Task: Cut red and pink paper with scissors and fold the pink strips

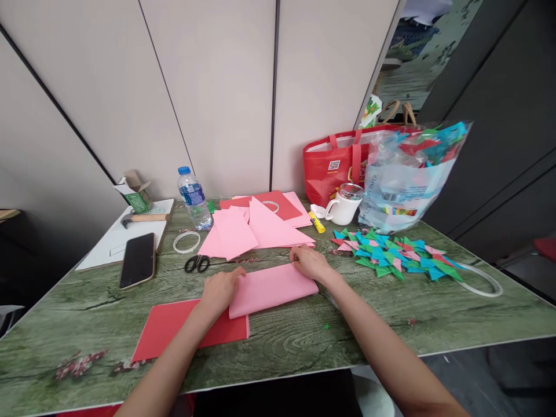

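A folded sheet of pink paper (273, 289) lies in front of me, with a rounded fold along its near side. My left hand (222, 289) holds its left end, thumb and fingers closed at the upper corner. At the far right edge, my right hand (309, 263) pinches the paper with bent fingers; the fingertips are partly hidden. Under my left forearm is a stack of red paper (169, 327) with a pink edge showing. Beyond my hands lie pink paper pieces (273, 226), some cut as triangles, and black-handled scissors (197, 264), their blades partly covered by paper.
Left are a phone (138, 260), a hammer (145, 218), a water bottle (194, 200) and a tape roll (186, 242). Right are a glue stick (317, 222), a white mug (345, 207), a red bag (321, 174), a plastic bag (391, 191) and folded paper pieces (395, 255) on a ring.
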Demonstrator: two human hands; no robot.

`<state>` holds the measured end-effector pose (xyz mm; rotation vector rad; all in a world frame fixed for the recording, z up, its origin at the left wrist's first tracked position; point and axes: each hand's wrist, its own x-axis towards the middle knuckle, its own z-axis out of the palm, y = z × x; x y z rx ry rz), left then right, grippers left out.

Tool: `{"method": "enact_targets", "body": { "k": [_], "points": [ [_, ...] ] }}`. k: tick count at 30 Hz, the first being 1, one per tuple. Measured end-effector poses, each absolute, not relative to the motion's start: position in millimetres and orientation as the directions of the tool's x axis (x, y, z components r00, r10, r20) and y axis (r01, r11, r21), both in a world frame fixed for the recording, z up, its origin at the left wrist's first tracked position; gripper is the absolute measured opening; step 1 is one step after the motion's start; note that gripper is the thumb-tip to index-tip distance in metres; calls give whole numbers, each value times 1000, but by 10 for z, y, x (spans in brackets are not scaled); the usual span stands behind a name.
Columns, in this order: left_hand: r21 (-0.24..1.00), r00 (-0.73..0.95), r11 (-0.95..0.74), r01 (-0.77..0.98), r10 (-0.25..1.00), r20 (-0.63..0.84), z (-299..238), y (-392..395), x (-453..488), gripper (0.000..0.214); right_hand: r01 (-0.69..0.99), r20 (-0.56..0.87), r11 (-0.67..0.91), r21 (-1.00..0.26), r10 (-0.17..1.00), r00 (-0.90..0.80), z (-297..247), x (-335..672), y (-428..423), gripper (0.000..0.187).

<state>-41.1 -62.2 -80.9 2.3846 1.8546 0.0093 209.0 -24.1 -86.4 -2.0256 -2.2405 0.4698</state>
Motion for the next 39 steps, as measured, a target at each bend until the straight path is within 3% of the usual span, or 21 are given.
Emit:
{"method": "enact_targets", "body": {
  "k": [5,8,23,28,32,39],
  "points": [
    [-165,390,-377,911,919,57,-758,-667,-240,26,948,-110,161,-274,974,-197,-852,2030,-298,23],
    [-251,546,-526,813,838,10,-764,-667,-159,25,951,-86,182,-249,974,-209,-874,2022,-305,30],
    [-210,604,-609,765,791,-98,-797,-608,59,31,949,-90,273,-159,953,-289,-853,1956,-429,24],
    [-177,565,-575,799,818,-104,-744,-652,154,29,910,-54,373,-184,920,-388,-884,1852,-518,20],
    [-163,541,-546,822,837,-77,-753,-760,214,41,877,10,444,-182,893,-450,-891,1788,-643,19],
    [-185,504,-499,847,864,-26,-880,-852,239,48,849,-31,465,-251,873,-487,-910,1672,-761,19]
  ]
}}
